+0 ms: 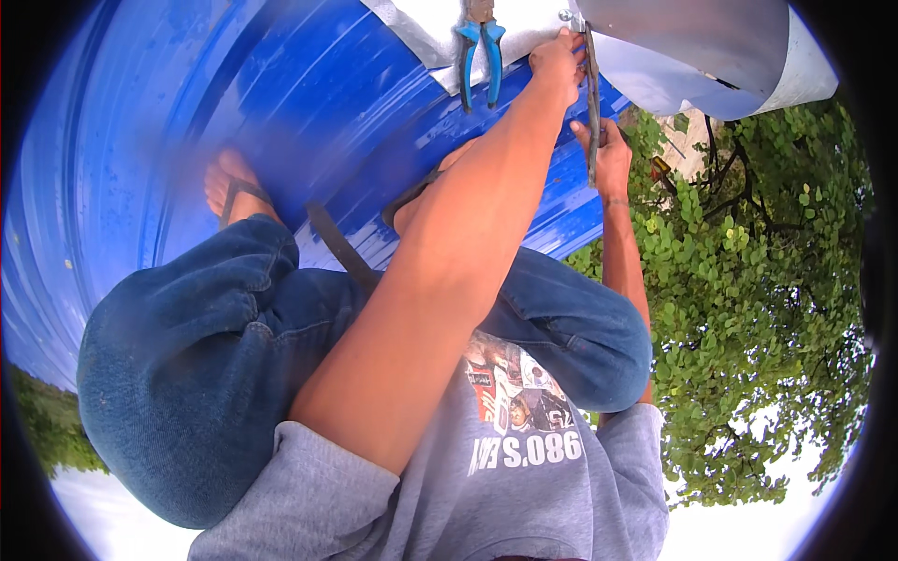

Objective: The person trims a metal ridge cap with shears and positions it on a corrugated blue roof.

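My left hand [558, 64] reaches to the top of the view, fingers curled at the upper part of a long, narrow dark strip [592, 103], just below a small silver bolt [566, 16]. Lower down on that strip, my right hand [608, 150] is closed with the thumb beside it. Pliers with blue handles [494, 70] lie left of my left hand on a pale folded metal sheet [421, 33]. A curved, shiny metal piece [692, 42] is at the upper right, next to the strip.
I sit on a blue ribbed metal roof [122, 168], my sandalled foot [234, 182] resting on it. Another dark flat bar [337, 238] lies between my legs. Beyond the roof's right edge are leafy treetops [748, 318] and a patch of pale ground [683, 150] below.
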Demonstrator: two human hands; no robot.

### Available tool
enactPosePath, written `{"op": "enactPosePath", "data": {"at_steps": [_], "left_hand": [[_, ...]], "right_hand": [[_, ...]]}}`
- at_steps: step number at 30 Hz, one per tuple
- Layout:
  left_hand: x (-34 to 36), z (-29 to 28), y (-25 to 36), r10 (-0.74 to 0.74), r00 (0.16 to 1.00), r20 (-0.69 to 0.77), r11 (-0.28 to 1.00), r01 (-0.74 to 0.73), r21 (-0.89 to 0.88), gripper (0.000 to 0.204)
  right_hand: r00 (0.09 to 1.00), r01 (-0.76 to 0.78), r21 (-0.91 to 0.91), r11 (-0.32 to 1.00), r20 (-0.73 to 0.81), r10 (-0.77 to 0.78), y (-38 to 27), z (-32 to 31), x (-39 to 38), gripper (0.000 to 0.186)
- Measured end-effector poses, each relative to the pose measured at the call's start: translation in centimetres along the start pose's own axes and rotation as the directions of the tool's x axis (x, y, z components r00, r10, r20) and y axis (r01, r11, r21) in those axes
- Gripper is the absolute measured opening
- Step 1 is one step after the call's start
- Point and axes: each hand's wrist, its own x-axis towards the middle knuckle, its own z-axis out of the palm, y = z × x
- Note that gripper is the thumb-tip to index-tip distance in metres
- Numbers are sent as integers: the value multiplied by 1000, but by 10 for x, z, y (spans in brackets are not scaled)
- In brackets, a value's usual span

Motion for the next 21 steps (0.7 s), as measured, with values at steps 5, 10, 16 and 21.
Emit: {"op": "enactPosePath", "data": {"at_steps": [5, 10, 16, 21], "left_hand": [[-6, 4, 2, -3, 1000, 8, 1000, 3, 24, 32], [-4, 1, 3, -11, 1000, 29, 1000, 10, 27, 34], [-4, 2, 2, -3, 998, 68, 1000, 3, -3, 39], [-3, -1, 4, 14, 999, 52, 1000, -14, -2, 39]], "right_hand": [[998, 36, 144, 989, 50, -44, 15, -12, 7, 64], [989, 106, 133, 985, 88, -118, 28, -16, 16, 72], [981, 98, 208, 973, 142, -130, 35, -20, 17, 76], [971, 106, 203, 973, 190, -145, 23, -31, 19, 78]]}}
